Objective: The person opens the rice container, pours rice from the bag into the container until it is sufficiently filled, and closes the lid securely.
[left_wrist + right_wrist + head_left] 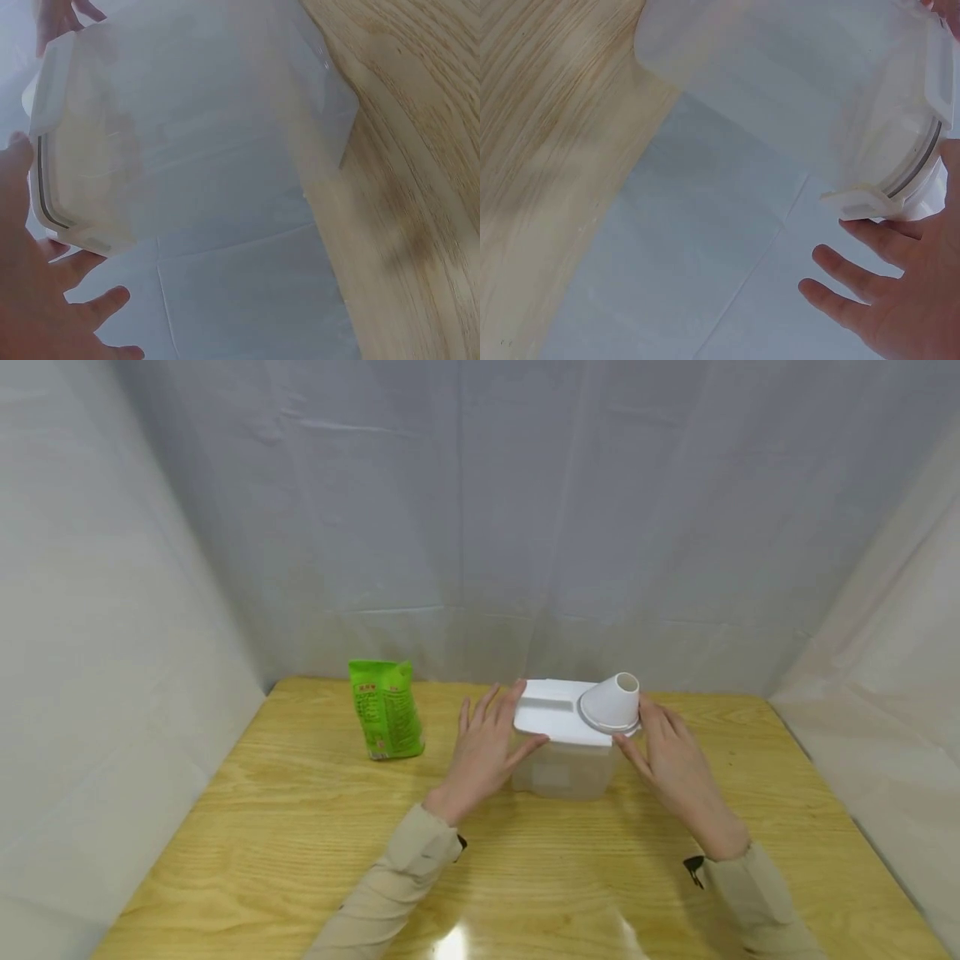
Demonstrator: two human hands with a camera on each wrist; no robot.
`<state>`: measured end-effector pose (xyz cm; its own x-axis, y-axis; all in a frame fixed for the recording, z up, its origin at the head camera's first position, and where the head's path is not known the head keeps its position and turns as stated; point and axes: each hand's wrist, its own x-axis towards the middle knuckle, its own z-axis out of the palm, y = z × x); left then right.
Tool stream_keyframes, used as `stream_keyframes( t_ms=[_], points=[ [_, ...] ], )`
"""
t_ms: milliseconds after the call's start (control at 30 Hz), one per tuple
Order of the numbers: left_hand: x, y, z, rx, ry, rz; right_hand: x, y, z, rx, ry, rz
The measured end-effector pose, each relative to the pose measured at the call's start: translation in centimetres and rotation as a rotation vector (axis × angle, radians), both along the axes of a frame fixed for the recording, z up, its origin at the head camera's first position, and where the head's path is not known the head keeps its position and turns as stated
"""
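A translucent plastic storage container point(562, 770) with a white lid point(553, 718) stands on the table. A white cone-shaped spout cup point(611, 703) sits on the lid's right part. My left hand point(483, 752) grips the lid's left end, thumb on the near edge and index finger at the far corner. My right hand point(675, 760) holds the right end, with its thumb at the near corner and its fingers behind the cup. Outer fingers of both hands are spread off the lid in the wrist views. A side clip point(862, 202) lies by the right fingertips.
A green printed bag point(386, 710) stands upright on the wooden table point(555, 877), left of the container. Whitish sheeting point(480, 527) hangs behind the table and along both sides. The container stands near the table's back edge.
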<state>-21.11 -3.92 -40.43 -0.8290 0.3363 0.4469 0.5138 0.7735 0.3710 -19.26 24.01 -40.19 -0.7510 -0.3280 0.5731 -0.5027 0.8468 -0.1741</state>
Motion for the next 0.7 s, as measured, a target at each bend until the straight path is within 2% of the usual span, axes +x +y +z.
stream_keyframes(
  t_ms=[233,700],
  points=[
    [0.1,-0.5,0.0,0.020,-0.007,-0.022,0.3,-0.2,0.2,0.001,-0.024,-0.007],
    [0.3,-1.3,-0.3,0.017,0.014,-0.011,0.5,-0.8,0.5,0.008,-0.046,-0.003]
  ],
)
